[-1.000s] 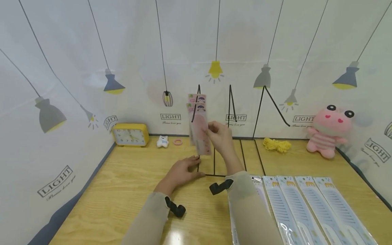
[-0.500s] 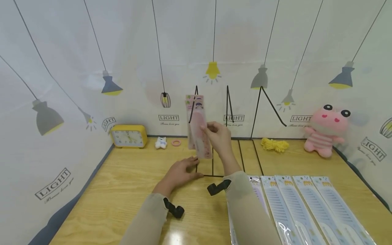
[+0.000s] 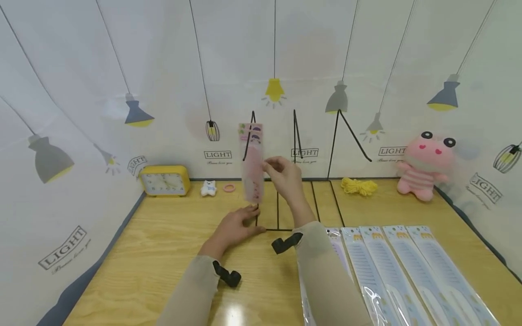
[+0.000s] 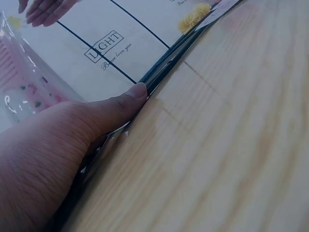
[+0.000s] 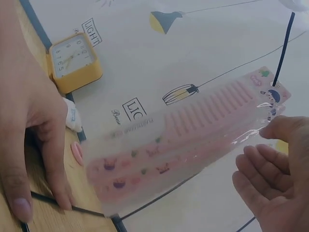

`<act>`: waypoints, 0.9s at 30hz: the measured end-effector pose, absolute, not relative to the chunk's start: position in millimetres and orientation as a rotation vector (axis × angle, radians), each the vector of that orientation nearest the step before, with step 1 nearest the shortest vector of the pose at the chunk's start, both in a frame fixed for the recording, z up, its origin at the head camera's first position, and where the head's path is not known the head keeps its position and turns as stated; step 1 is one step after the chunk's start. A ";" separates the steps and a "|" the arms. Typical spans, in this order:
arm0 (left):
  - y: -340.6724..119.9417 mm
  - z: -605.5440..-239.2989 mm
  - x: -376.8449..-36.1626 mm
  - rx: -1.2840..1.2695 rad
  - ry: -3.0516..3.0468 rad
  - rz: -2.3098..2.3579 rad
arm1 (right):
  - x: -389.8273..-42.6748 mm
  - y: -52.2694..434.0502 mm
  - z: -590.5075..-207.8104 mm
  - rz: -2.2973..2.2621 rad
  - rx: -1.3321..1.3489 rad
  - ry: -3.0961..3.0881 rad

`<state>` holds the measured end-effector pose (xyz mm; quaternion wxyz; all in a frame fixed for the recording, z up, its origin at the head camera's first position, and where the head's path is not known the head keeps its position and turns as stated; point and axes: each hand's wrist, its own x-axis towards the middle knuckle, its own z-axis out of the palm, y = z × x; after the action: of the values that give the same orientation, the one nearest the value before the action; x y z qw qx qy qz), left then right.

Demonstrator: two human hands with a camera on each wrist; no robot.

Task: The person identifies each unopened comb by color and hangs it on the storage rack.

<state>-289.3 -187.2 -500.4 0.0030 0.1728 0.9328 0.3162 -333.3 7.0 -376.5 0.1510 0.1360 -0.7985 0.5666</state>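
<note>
Two pink comb packs hang nearly upright at the black rack's leftmost hook, just left of my nearer right hand, its fingers loosely parted (my left hand rests low, fingers relaxed, by the base).

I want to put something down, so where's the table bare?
The table is bare in front of the clock, left of the left hand. Another patch lies between the yarn, pink toy and blue packs. Crowded: front right, under those packs, and around the rack and right hand.
</note>
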 end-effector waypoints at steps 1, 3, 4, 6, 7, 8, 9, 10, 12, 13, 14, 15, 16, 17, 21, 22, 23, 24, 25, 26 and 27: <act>-187.5 -501.6 -289.6 0.539 2.923 0.985 | -333.9 7.6 -376.7 1.611 0.374 -2.277; -188.2 -504.5 -288.4 0.532 2.920 0.977 | -332.4 9.8 -377.2 1.600 0.343 -2.258; -188.9 -505.7 -287.5 0.531 2.919 0.969 | -330.7 11.2 -376.5 1.591 0.334 -2.260; -190.8 -507.1 -285.7 0.525 2.920 0.959 | -326.8 14.4 -373.8 1.585 0.342 -2.291; -191.8 -507.0 -285.2 0.525 2.925 0.965 | -324.6 16.4 -371.7 1.580 0.364 -2.315; -192.7 -506.7 -285.1 0.524 2.929 0.971 | -322.4 18.7 -370.0 1.569 0.391 -2.341; -193.5 -506.1 -285.4 0.523 2.934 0.977 | -320.2 21.6 -368.3 1.552 0.423 -2.369; -194.0 -505.2 -285.7 0.524 2.940 0.980 | -318.2 25.3 -367.5 1.529 0.453 -2.398; -194.2 -503.6 -287.2 0.523 2.946 0.984 | -311.5 37.3 -368.2 1.520 0.495 -2.454; -193.8 -502.9 -288.1 0.524 2.948 0.981 | -307.8 44.6 -369.7 1.504 0.509 -2.483; -193.1 -502.7 -289.2 0.527 2.947 0.980 | -303.5 53.5 -372.6 1.485 0.507 -2.513; -192.4 -502.4 -289.5 0.529 2.944 0.976 | -298.4 63.3 -375.8 1.476 0.501 -2.543; -191.4 -502.3 -289.7 0.532 2.941 0.971 | -293.0 73.4 -380.0 1.471 0.491 -2.574; -190.5 -502.7 -290.0 0.539 2.939 0.969 | -287.0 83.5 -383.9 1.470 0.484 -2.600; -188.2 -503.1 -288.9 0.550 2.930 0.938 | -268.9 117.5 -400.7 1.397 0.505 -2.680; -187.9 -503.1 -288.8 0.555 2.931 0.931 | -265.1 125.2 -404.2 1.381 0.506 -2.692; -187.8 -502.8 -288.7 0.560 2.934 0.926 | -261.8 132.8 -407.0 1.369 0.505 -2.698; -187.6 -502.4 -288.8 0.563 2.936 0.923 | -259.1 140.3 -409.7 1.366 0.496 -2.698; -187.3 -501.8 -289.0 0.567 2.941 0.926 | -256.7 147.3 -411.7 1.368 0.491 -2.693; -187.1 -501.4 -289.3 0.574 2.946 0.927 | -254.8 154.5 -414.8 1.379 0.478 -2.683; -186.9 -501.0 -289.4 0.578 2.948 0.933 | -252.9 161.3 -418.2 1.412 0.458 -2.673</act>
<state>-289.4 -186.9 -501.0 -0.0019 0.1838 0.9371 0.2967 -252.9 161.3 -418.2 0.0418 0.1498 -0.8735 0.4614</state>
